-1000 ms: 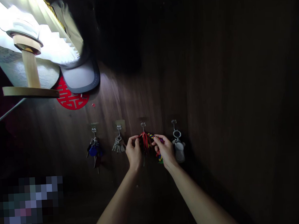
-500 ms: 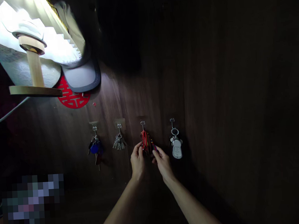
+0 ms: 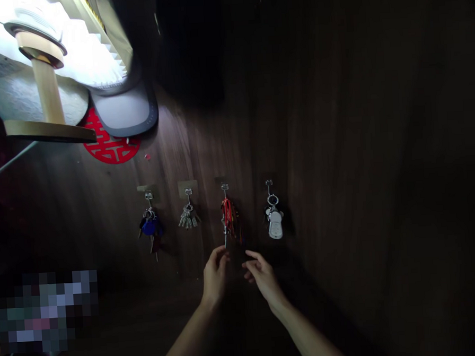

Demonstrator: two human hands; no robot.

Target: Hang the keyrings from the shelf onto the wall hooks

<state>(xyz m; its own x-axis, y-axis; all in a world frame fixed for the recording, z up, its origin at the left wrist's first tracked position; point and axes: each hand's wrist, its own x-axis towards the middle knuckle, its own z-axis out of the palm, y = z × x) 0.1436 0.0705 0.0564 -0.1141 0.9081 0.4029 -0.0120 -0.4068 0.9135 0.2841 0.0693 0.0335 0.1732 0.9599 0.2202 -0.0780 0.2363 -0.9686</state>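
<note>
A bunch of red and multicoloured cords point(image 3: 231, 218) hangs from a small metal hook point(image 3: 225, 187) on a dark wood-grain panel. A thin shiny piece dangles at its lower left side. Just below this piece is my left hand point(image 3: 214, 277), fingers slightly apart and nothing visible between them; whether a fingertip brushes it I cannot tell. My right hand point(image 3: 267, 280) is below and right of the cords, apart from them, with fingers spread. To the left hangs a ring of silver keys point(image 3: 189, 217); to the right, a silver-white key fob point(image 3: 275, 224).
Farthest left hangs a key bunch with a blue tag point(image 3: 149, 228). Upper left are a lit pleated lamp point(image 3: 48, 92) with a wooden stem, a grey cap point(image 3: 124, 109) and a red round paper cutout point(image 3: 112, 150). A white cable point(image 3: 11, 164) runs left. A pixelated patch covers the lower left.
Both hands have let go of the cord bunch and drawn down from it, moving slightly apart. The bunch now hangs freely from its hook. The view has shifted a little.
</note>
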